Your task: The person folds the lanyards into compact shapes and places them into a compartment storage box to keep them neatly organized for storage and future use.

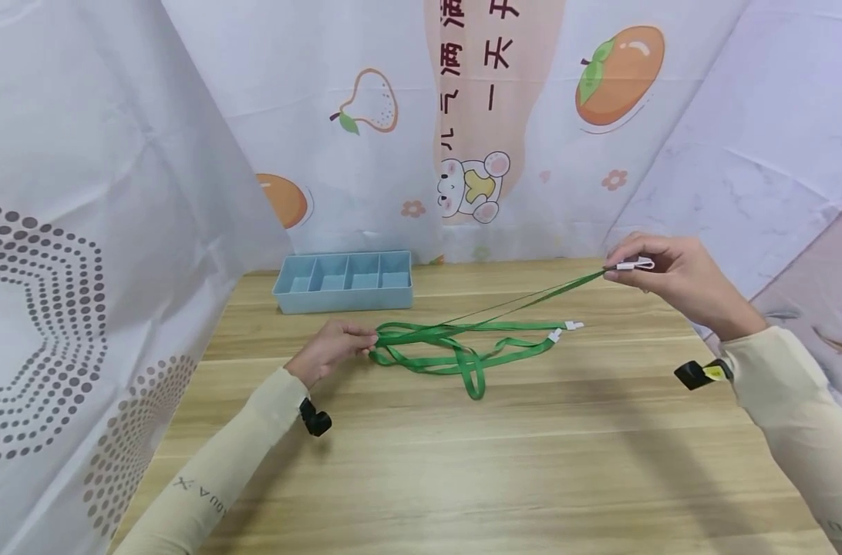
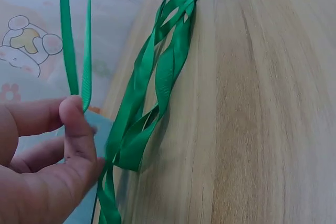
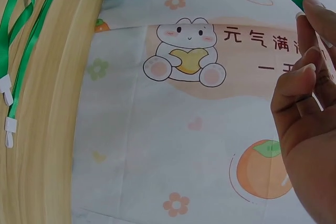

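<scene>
A green lanyard (image 1: 556, 292) with a white clip (image 1: 634, 264) stretches between the two hands, slanting up to the right. My right hand (image 1: 681, 279) pinches it beside the clip, raised over the far right of the table. At the other end, my left hand (image 1: 334, 347) pinches the ribbon loop between thumb and fingers; two strands (image 2: 68, 35) rise from that pinch in the left wrist view. More green lanyards (image 1: 456, 362) lie loosely looped beneath the taut one. Their two white clips (image 3: 6, 90) point right, on the wood.
Behind the left hand stands a light blue tray (image 1: 345, 301) with several compartments in a row. The wooden table (image 1: 421, 462) meets a printed white curtain (image 1: 393, 193) at its back edge. Similar cloth (image 1: 81, 154) hangs along the sides.
</scene>
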`<move>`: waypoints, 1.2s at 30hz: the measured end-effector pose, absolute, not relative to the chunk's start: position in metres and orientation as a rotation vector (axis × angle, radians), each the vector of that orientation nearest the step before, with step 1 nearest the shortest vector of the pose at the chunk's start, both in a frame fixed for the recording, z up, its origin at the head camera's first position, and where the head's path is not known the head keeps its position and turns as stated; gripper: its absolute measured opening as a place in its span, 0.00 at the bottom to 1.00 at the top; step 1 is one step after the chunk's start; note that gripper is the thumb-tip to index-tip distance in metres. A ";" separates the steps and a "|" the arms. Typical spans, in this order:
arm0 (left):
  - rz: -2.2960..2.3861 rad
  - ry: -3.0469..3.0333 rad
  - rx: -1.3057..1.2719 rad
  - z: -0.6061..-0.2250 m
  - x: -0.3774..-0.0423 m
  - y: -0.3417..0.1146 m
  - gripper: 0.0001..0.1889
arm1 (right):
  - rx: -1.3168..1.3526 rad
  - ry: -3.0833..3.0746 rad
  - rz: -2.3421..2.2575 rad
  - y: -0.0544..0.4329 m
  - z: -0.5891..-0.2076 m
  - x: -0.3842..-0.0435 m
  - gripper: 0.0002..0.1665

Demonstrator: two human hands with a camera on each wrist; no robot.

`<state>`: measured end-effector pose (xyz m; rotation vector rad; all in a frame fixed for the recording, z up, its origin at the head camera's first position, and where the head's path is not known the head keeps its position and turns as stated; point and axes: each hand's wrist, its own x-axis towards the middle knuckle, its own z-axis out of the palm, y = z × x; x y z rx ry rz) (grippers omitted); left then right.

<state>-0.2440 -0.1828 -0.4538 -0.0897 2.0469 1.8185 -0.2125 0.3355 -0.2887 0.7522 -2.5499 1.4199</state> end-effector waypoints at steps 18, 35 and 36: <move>1.908 1.904 -0.059 -0.440 -0.244 -0.193 0.15 | 0.670 -2.526 1.375 0.341 -0.271 -0.200 0.10; 1.416 2.527 0.744 -0.395 -0.224 -0.095 0.14 | 0.849 -2.467 1.177 0.248 -0.185 -0.186 0.07; 1.418 2.555 0.849 -0.387 -0.220 -0.085 0.14 | 0.853 -2.463 1.161 0.245 -0.182 -0.186 0.07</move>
